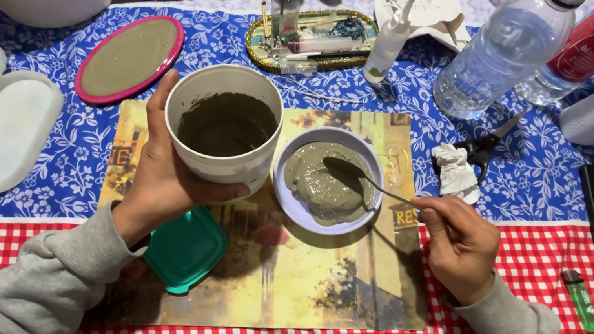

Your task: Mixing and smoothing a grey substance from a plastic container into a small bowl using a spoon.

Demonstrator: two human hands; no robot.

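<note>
Grey paste fills a small bowl [326, 181] at centre; the right hand [459, 244] pinches a spoon [359, 177] lying rightward from it, while the left hand [165, 170] grips a white tub [222, 125] just left.

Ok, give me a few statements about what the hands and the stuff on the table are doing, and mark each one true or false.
1. The left hand holds a white cup of grey-brown paste. True.
2. The right hand holds the scissors. False: it holds a spoon; the scissors lie on the cloth.
3. The spoon's bowl rests in the small bowl of paste. True.
4. The teal lid covers the cup. False: it lies on the mat below the left hand.
5. The green lighter lies right of the right hand. True.
</note>
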